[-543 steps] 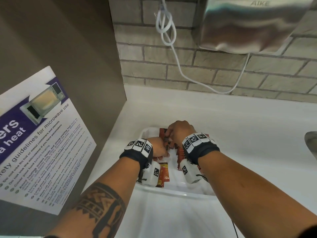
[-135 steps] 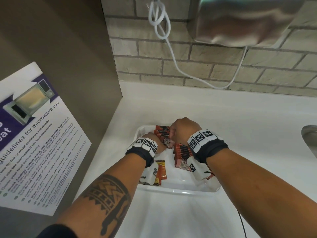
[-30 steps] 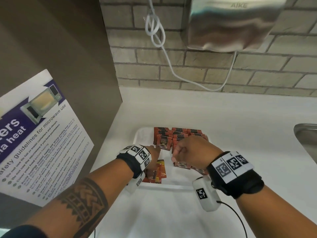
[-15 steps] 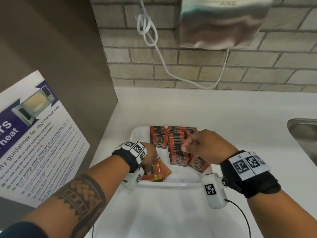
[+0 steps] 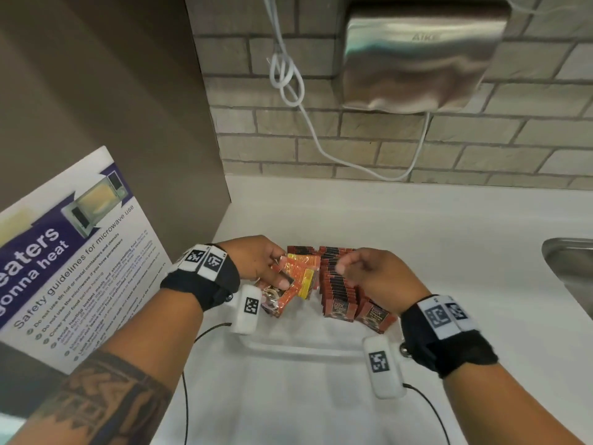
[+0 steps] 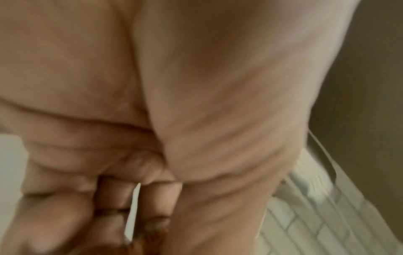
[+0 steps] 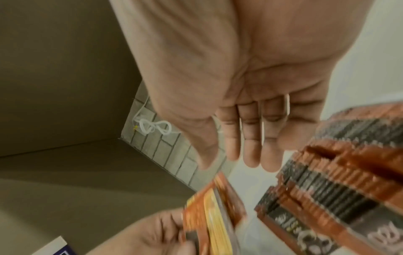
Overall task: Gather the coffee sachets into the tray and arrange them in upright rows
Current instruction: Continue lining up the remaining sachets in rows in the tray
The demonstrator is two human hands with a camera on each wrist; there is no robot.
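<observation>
The left hand [image 5: 256, 268] grips a fanned bunch of orange sachets [image 5: 296, 277] at frame centre, their long axes slanting toward the lower left. The right hand [image 5: 375, 277] hovers beside them, fingers loosely extended, holding nothing. Below it, dark sachets [image 5: 337, 290] stand upright in rows running away from the camera in the white tray [image 5: 305, 348] on the desk [image 5: 449, 236].

The tray's [image 5: 308, 350] near part is left bare; its far part is blocked by upright sachet rows [image 5: 340, 284], the left by a wall panel [image 5: 128, 123].
</observation>
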